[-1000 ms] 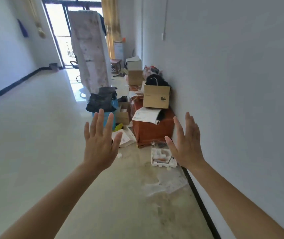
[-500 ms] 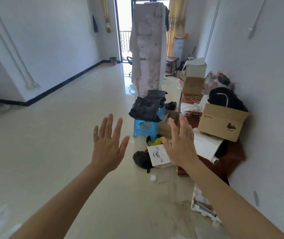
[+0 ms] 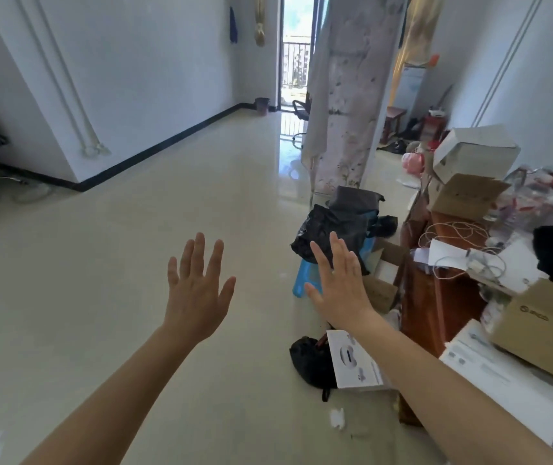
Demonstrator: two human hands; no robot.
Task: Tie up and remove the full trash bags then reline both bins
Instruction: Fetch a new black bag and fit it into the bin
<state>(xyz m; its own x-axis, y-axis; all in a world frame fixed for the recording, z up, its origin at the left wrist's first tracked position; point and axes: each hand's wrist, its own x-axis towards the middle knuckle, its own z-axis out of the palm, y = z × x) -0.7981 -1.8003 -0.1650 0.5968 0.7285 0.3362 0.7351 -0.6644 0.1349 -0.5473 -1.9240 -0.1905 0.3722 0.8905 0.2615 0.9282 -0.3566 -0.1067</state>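
Black plastic bags [image 3: 335, 223] lay just beyond my spread right hand [image 3: 342, 290], farther from my left hand [image 3: 198, 297], also spread and empty.

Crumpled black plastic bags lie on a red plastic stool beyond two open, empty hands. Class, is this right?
No: the head view shows the plastic stool is blue, not red. The crumpled black plastic bags do lie on it, beyond the open, empty left hand and right hand.
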